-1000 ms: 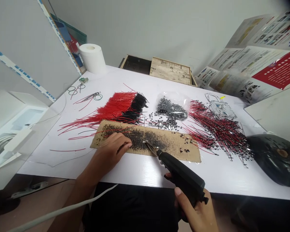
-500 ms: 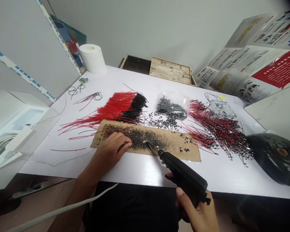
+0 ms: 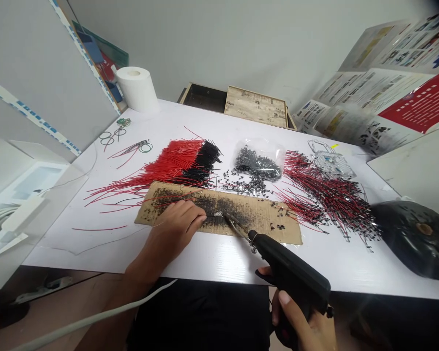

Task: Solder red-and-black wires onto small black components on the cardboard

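Note:
A strip of brown cardboard (image 3: 219, 212) lies on the white table, thickly dotted with small black parts. My left hand (image 3: 175, 226) rests on its middle with the fingers curled, and I cannot tell whether they pinch a thin wire. My right hand (image 3: 302, 324) grips the pistol handle of a black soldering gun (image 3: 292, 270) just past the table's front edge. The gun's thin metal tip (image 3: 234, 223) reaches onto the cardboard near my left fingertips, beside a small silvery spot.
Behind the cardboard lie a red-and-black wire bundle (image 3: 175, 163) and a plastic bag of black parts (image 3: 258, 163). A heap of red-and-black wires (image 3: 327, 200) is to the right. A white cable (image 3: 95, 317) crosses the lower left, and a dark rounded object (image 3: 413, 239) sits at the right.
The soldering gun has shifted right and toward me, with its tip still over the cardboard. My left hand has moved slightly right.

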Demonstrator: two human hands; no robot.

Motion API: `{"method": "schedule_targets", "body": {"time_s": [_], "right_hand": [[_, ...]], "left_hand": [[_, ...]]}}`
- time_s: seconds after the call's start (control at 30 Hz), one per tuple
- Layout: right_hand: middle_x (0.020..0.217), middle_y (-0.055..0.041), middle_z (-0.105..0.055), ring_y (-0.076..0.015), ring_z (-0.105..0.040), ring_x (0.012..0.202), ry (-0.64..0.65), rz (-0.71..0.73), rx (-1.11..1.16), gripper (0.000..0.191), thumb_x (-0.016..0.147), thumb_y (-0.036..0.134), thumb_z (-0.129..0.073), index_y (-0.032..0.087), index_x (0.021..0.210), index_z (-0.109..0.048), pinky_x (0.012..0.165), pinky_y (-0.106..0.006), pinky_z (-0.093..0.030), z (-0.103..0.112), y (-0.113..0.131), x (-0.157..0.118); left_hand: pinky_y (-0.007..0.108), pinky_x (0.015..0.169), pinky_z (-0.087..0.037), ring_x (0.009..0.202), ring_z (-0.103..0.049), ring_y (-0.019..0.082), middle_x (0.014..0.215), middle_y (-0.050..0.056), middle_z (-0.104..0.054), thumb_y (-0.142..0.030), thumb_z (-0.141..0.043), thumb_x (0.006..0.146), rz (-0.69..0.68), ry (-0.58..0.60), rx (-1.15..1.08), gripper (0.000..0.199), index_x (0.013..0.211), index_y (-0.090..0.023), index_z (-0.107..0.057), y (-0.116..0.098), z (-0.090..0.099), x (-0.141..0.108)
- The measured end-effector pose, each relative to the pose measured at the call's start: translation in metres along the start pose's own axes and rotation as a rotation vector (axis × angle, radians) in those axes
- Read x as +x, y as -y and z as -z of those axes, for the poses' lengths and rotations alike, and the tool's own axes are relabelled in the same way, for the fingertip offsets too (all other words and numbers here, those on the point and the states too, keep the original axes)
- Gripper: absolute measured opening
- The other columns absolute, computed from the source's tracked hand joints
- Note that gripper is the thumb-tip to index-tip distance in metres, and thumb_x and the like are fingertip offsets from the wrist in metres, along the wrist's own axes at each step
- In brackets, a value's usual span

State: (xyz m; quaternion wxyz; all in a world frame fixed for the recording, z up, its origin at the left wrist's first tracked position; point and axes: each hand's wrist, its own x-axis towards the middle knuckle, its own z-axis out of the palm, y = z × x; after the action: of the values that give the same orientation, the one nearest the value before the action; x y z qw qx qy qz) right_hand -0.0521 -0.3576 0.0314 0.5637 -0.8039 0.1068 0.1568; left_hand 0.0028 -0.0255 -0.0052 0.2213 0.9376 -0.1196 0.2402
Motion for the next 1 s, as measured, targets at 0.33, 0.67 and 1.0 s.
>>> {"method": "schedule_targets", "body": {"time_s": [0.33,0.67,1.0], "right_hand": [[0.07,-0.0022,-0.063,-0.0178,-0.052,0.053,0.025,-0.062,0.053,0.075,0.093,0.082,-0.079,0.023,0.139,-0.082,0.047,-0.031,-0.046,-0.005,-0.016,-0.002],[0.068,-0.0005,-0.062,-0.0158,-0.049,0.056,0.046,-0.07,0.081,0.079,0.095,0.082,-0.077,0.02,0.142,-0.078,0.054,-0.031,-0.043,-0.007,-0.003,-0.002],[0.067,0.0017,-0.058,-0.0141,-0.046,0.056,0.042,-0.064,0.086,0.09,0.096,0.085,-0.074,0.015,0.152,-0.072,0.052,-0.03,-0.034,-0.013,0.003,-0.001]], "left_hand": [[0.034,0.089,-0.048,0.092,-0.064,0.018,0.097,0.0,-0.073,-0.021,-0.057,0.119,0.049,-0.054,0.013,0.019,0.103,-0.02,-0.068,0.0,-0.006,-0.002],[0.033,0.088,-0.051,0.091,-0.068,0.017,0.095,0.001,-0.075,-0.025,-0.057,0.119,0.049,-0.055,-0.037,0.021,0.104,-0.022,-0.071,-0.006,0.001,-0.003],[0.03,0.091,-0.05,0.093,-0.067,0.016,0.098,0.0,-0.073,-0.02,-0.058,0.118,0.04,-0.076,-0.014,0.016,0.106,-0.02,-0.069,-0.002,-0.004,0.0]]}}
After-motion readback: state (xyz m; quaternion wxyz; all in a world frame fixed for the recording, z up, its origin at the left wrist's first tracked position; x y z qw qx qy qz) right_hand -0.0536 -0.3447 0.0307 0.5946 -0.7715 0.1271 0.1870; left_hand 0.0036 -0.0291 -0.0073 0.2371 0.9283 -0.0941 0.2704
